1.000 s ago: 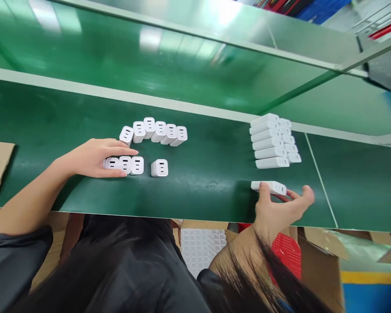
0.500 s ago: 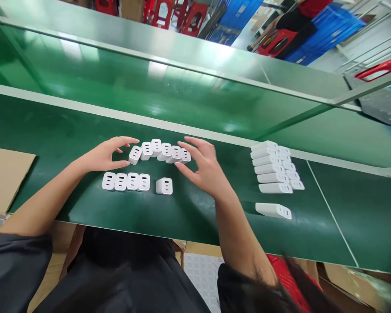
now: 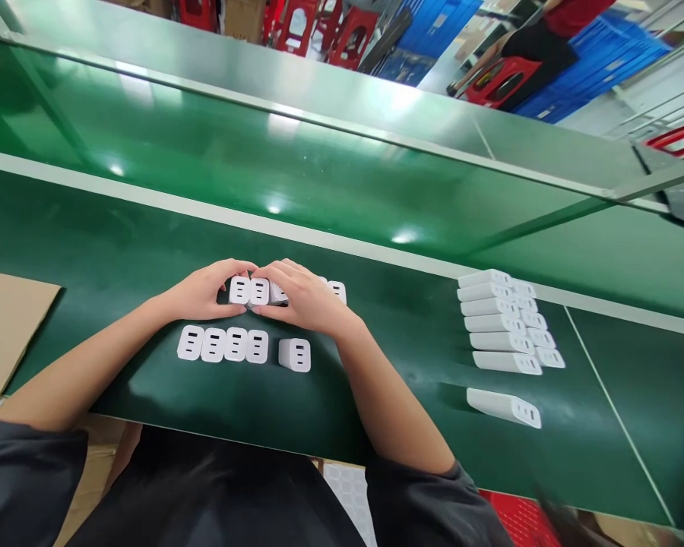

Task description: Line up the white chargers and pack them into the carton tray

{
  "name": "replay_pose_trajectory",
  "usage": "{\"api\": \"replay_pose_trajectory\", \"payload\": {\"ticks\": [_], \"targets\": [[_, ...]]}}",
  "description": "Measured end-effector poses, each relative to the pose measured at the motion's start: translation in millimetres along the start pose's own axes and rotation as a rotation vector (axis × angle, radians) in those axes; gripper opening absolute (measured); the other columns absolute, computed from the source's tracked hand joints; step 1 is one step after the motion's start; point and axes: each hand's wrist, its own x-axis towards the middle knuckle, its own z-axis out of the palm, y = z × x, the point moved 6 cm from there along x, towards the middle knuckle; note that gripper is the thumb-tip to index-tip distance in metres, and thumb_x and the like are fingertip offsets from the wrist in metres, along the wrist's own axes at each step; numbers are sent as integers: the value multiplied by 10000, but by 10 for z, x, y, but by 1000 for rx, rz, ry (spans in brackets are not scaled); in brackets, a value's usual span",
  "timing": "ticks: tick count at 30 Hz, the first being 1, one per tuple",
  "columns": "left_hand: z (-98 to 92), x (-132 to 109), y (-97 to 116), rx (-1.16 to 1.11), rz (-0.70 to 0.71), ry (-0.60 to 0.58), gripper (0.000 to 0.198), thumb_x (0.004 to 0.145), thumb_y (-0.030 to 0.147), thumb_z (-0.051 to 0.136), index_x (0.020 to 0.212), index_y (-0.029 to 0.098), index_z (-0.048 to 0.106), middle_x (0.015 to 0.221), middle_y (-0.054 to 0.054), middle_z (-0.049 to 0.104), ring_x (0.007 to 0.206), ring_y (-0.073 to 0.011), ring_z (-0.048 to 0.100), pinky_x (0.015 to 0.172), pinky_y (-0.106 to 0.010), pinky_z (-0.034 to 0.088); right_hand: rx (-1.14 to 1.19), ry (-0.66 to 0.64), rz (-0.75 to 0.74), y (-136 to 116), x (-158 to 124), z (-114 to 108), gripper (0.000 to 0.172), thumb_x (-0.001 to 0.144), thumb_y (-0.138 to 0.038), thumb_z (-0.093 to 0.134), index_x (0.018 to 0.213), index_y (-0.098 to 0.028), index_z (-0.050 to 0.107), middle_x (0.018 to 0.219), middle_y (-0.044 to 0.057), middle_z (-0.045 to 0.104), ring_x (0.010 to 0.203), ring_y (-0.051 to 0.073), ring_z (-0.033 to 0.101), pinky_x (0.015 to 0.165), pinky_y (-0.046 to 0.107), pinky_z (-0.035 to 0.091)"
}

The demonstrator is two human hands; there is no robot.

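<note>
White chargers with port slots on their end faces stand in a row on the green table. My left hand [image 3: 202, 292] grips the leftmost charger [image 3: 239, 291] of the back row between thumb and fingers. Right beside it, my right hand [image 3: 305, 298] has thumb and fingertips closed on the second charger [image 3: 259, 292], which touches the first. My right hand partly hides the others in this row; one charger [image 3: 337, 291] shows past its knuckles. Nearer me, several chargers form a front row [image 3: 223, 346], and a single charger [image 3: 295, 355] stands apart to its right.
To the right, white chargers lie in a stacked block [image 3: 498, 323], with one lone charger [image 3: 502, 406] closer to me. A cardboard sheet [image 3: 11, 323] rests at the left. Behind the table's white rail [image 3: 376, 249] are red stools [image 3: 353, 38], blue crates [image 3: 433, 30] and a seated person.
Both hands were open around a curved row of chargers. Now they have closed at its left end, where two chargers sit straight side by side. The view has shifted slightly.
</note>
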Motion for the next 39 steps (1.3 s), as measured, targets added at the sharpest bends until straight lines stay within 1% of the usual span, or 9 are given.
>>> {"api": "replay_pose_trajectory", "payload": {"ticks": [5, 11, 17, 21, 25, 30, 35, 37, 39], "targets": [[54, 19, -26, -10, -4, -18, 816, 817, 480, 693, 1499, 246, 313, 1354, -83, 598, 1242, -261, 556, 1067, -442, 455, -2, -87, -8, 103, -150, -138, 659, 857, -357, 688, 1453, -269, 419, 1443, 103, 531, 1340, 297, 491, 1113, 525, 400], [66, 7, -39, -35, -9, 27, 601, 871, 410, 657, 1408, 251, 436, 1248, -45, 669, 1143, -214, 612, 1009, -385, 488, 8, -130, 60, 246, -161, -192, 303, 874, -284, 650, 1171, -233, 621, 1113, 67, 704, 1083, 265, 635, 1041, 493, 441], [62, -10, 13, 45, 24, 71, 580, 857, 462, 686, 1357, 246, 486, 1289, -64, 654, 1141, -226, 622, 954, -368, 522, -96, -189, 158, 336, -319, -283, 622, 783, -335, 758, 1351, -254, 518, 1317, 110, 606, 1184, 329, 590, 975, 507, 494], [67, -14, 3, 78, 7, 92, 530, 874, 465, 674, 1332, 253, 514, 1230, -54, 681, 1078, -216, 650, 912, -355, 537, -116, -272, 312, 428, -415, -302, 414, 828, -239, 671, 1233, -248, 584, 1192, 87, 639, 1048, 282, 652, 847, 407, 546], [74, -20, -31, 102, -9, 98, 506, 874, 496, 661, 1303, 255, 543, 1224, -57, 681, 1073, -223, 655, 900, -361, 545, -89, -327, 326, 352, -352, -219, 291, 854, -212, 635, 1144, -234, 621, 1084, 71, 656, 938, 246, 674, 765, 355, 542], [68, -25, -15, 111, 36, 95, 489, 882, 486, 654, 1292, 240, 554, 1179, -62, 696, 1041, -222, 660, 892, -361, 547, 0, -285, 305, 326, -439, -276, 553, 824, -322, 709, 1351, -286, 547, 1209, 68, 642, 1030, 274, 668, 839, 393, 563], [52, -22, 5, 130, 55, 101, 494, 883, 494, 658, 1288, 230, 554, 1183, -65, 700, 1014, -215, 671, 849, -333, 546, 129, -209, 344, 393, -903, -330, 913, 792, -508, 750, 1559, -351, 281, 1491, 73, 479, 1258, 299, 579, 1017, 451, 531], [51, -16, 4, 126, 47, 101, 502, 882, 515, 651, 1283, 229, 557, 1173, -65, 704, 991, -215, 676, 837, -330, 546, 189, -181, 365, 417, -1085, -276, 917, 819, -476, 728, 1578, -340, 231, 1468, 81, 505, 1192, 269, 619, 993, 433, 551], [52, -11, -2, 127, 34, 103, 508, 877, 532, 650, 1281, 237, 559, 1177, -61, 703, 989, -216, 675, 848, -333, 544, 241, -121, 386, 449, -1204, -229, 798, 869, -397, 665, 1562, -326, 275, 1341, 67, 608, 1086, 234, 659, 921, 398, 584]]}}
